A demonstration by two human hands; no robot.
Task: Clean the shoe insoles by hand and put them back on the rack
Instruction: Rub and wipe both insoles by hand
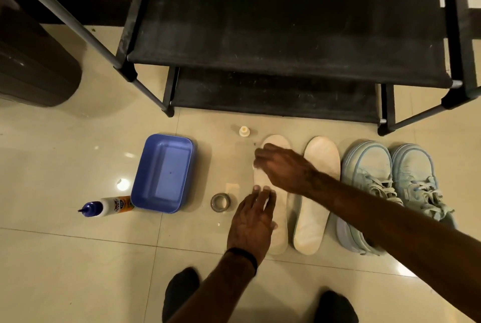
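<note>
- Left hand (251, 221) lies flat on the near half of the left insole (270, 187), fingers straight and close together, tips pointing toward the rack (286, 36).
- Right hand (279, 166) reaches across from the right onto the far half of the same insole; fingers curled downward, blurred, so whether they pinch anything I cannot tell.
- Second insole (316, 197) lies on the tiled floor (78, 257) just right of the right hand's knuckles, parallel to the first, untouched.
- Pair of pale blue sneakers (387, 192) stands beyond the second insole, under the right forearm.
- Roll of tape (220, 202) sits just left of the left fingertips.
- Small cream bottle cap (244, 131) stands beyond the right fingers, near the rack's foot.
- Blue plastic tub (164, 173) sits further left of both hands; glue bottle (106, 206) lies on its side, touching the tub's near corner.
- Rack shelves black, two tiers visible.
</note>
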